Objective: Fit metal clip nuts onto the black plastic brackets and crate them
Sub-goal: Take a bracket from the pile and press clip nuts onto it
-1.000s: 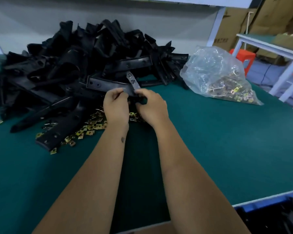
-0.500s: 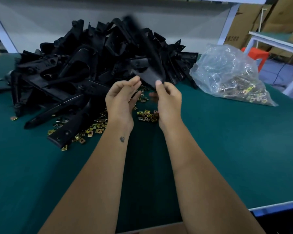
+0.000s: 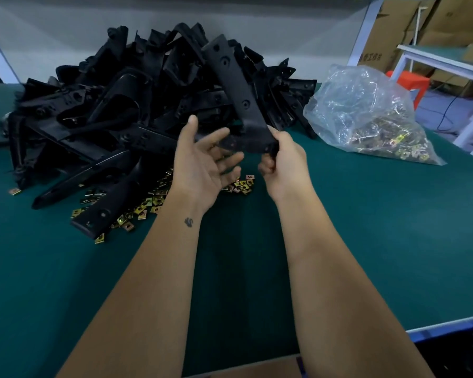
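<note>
Green matting [image 3: 366, 241] covers the bench, with piled brackets [image 3: 115, 110] upper left and loose clip nuts [image 3: 148, 205] below. At centre, the left hand [image 3: 202, 165] is spread, while the bracket [image 3: 238, 85] is pinched by the right hand [image 3: 281, 162]. With so small a grip, it could probably be dropped.

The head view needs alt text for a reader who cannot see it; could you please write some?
A person's right hand grips the lower end of a black plastic bracket held upright, the open left hand beside it. Behind, on a green table, lie a bracket pile, loose brass-coloured clip nuts and a clear bag of more.
</note>
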Demonstrator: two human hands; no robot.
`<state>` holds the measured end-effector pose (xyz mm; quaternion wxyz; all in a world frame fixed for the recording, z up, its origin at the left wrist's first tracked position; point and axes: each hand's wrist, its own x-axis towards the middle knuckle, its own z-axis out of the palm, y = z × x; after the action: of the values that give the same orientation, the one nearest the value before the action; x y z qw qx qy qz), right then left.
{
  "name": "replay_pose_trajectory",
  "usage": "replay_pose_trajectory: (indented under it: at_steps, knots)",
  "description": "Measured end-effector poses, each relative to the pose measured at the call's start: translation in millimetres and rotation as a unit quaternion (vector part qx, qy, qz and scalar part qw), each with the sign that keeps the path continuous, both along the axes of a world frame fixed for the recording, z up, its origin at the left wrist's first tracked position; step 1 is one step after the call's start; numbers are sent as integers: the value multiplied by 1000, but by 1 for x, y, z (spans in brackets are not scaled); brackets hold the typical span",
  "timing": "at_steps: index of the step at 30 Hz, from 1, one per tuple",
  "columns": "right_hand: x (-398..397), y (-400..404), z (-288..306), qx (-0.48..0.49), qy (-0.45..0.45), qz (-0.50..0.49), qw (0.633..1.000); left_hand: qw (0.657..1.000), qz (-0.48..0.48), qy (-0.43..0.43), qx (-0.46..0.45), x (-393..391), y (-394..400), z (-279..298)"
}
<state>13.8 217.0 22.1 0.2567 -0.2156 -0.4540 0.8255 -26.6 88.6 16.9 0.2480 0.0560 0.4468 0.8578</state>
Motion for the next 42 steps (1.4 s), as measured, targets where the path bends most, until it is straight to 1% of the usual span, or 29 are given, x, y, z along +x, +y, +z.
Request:
replay_pose_trajectory:
  at_steps: [3,5,7,9,10,12,14,15,17,18,19,22,25,29,32,34,36,38,40,42]
  knots:
    - [1,2,2,75,-38,-16,996,992,-73,54,-86,6,5,-1]
    - [-1,2,1,123,-38,-12,992,986,-90,84,-109,6,7,-4]
    - [-2,2,-2,158,-32,-7,987,989,-79,92,-90,2,9,-6]
    - [-3,2,-4,218,-52,-9,975,995,-36,81,-48,-2,9,-7]
    - [-3,2,-4,272,-77,-6,959,996,-12,77,-30,-4,8,-7]
    - [0,0,-4,397,-142,35,906,996,32,79,-11,-8,7,-7]
    - [3,-5,-4,479,-207,129,844,996,59,69,4,-11,5,-6]
    - [4,-7,-4,510,-243,176,806,996,71,57,16,-12,3,-6]
    - [4,-10,-5,575,-294,227,729,994,92,38,37,-15,0,-6]
    - [3,-10,-5,592,-296,228,714,994,98,33,41,-16,-1,-6]
    - [2,-9,-6,601,-287,220,713,994,102,27,41,-16,-2,-5]
    - [1,-9,-10,611,-249,186,728,994,108,6,18,-15,0,-6]
    - [-2,-13,-12,608,-215,173,744,995,101,4,-12,-15,4,-8]
    - [-3,-14,-17,584,-186,149,776,993,113,-9,14,-17,6,-9]
    - [-5,-13,-18,567,-153,84,805,993,119,-5,18,-18,7,-11]
    - [-6,-13,-16,517,-127,34,846,993,119,-10,21,-17,8,-12]
    - [-5,-12,-14,423,-90,3,902,993,115,-24,33,-17,9,-12]
    - [-4,-11,-13,319,-46,9,947,994,102,-30,37,-17,9,-12]
    - [-4,-10,-11,242,-6,27,970,996,81,-28,33,-17,9,-13]
    - [-3,-11,-9,184,23,44,982,997,63,-29,33,-16,9,-13]
